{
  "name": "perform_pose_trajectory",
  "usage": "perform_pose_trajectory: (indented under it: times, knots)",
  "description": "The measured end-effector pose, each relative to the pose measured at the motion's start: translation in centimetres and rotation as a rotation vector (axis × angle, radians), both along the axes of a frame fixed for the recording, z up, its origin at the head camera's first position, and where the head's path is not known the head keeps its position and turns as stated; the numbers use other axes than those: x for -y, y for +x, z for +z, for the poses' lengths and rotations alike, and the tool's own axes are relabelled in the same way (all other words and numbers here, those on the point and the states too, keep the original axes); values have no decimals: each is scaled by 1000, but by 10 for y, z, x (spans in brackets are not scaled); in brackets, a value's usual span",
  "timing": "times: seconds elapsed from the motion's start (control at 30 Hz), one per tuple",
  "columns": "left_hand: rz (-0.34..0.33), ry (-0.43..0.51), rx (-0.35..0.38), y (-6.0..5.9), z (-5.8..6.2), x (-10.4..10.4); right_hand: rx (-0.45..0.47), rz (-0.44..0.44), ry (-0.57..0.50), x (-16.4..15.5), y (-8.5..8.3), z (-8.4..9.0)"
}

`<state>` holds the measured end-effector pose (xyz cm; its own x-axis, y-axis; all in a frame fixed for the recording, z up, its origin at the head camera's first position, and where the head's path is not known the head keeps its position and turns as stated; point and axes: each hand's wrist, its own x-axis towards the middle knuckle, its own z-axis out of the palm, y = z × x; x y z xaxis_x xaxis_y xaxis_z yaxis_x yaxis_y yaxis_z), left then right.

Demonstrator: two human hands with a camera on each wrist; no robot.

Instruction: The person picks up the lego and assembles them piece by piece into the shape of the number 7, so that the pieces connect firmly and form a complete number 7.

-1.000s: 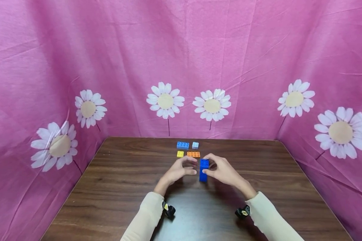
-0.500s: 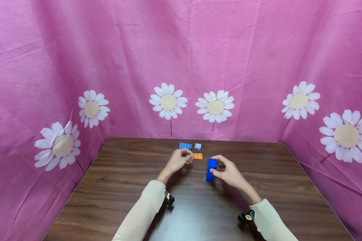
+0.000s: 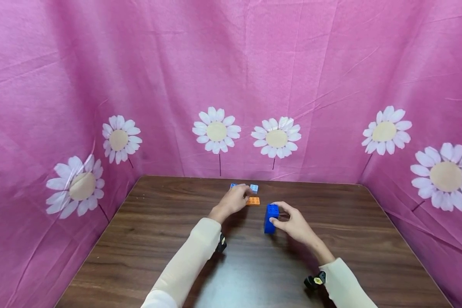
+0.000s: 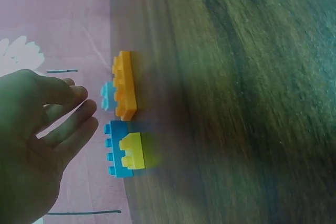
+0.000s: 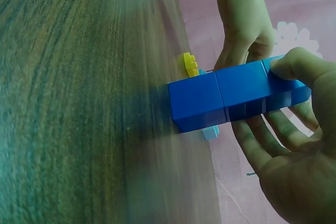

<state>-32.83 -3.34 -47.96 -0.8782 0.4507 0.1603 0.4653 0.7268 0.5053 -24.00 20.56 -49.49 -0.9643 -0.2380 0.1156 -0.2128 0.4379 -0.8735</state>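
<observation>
In the head view my right hand (image 3: 298,224) grips an upright stack of dark blue toy building bricks (image 3: 270,222) between thumb and fingers. The right wrist view shows seams between the stacked bricks (image 5: 210,95). My left hand (image 3: 234,200) hovers at the far bricks, its bent fingers holding nothing in the left wrist view. Closest to it are an orange brick (image 3: 254,201), a small light blue brick (image 3: 254,188) and a mid-blue brick (image 3: 233,185), mostly covered by the hand. A yellow brick (image 4: 133,151) shows in the left wrist view but is hidden in the head view.
The bricks are on a dark wooden table (image 3: 146,244), the loose ones close to its far edge. A pink cloth (image 3: 235,64) with printed daisies stands behind and at both sides. A small black camera (image 3: 315,280) sits on the right wrist.
My left hand has left the side of the blue stack and moved forward over the loose bricks, covering the yellow one. My right hand keeps its hold; the stack appears slightly farther right.
</observation>
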Motion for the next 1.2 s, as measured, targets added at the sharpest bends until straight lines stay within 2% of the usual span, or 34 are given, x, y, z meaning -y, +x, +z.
perform_pose_trajectory:
  times: [0.13,0.27,0.47,0.63,0.83,1.2]
  knots:
    - [-36,-135,-41,-1,-3,-6,-10,-5,1,0,0,-1]
    - [-70,-247,-30,0,-9,-10,-6,-4,6,0,1,-1]
    - [-87,-386,-77,5,-17,-13,-6,14,13,-3,2,-2]
    - [-88,-387,-112,9,-20,-17,-30,22,1,-4,2,-2]
    - [-76,-387,-102,9,-22,-20,-20,32,-14,-3,0,-3]
    - [-79,-304,-100,7,-26,-20,-42,23,-7,-5,2,-4]
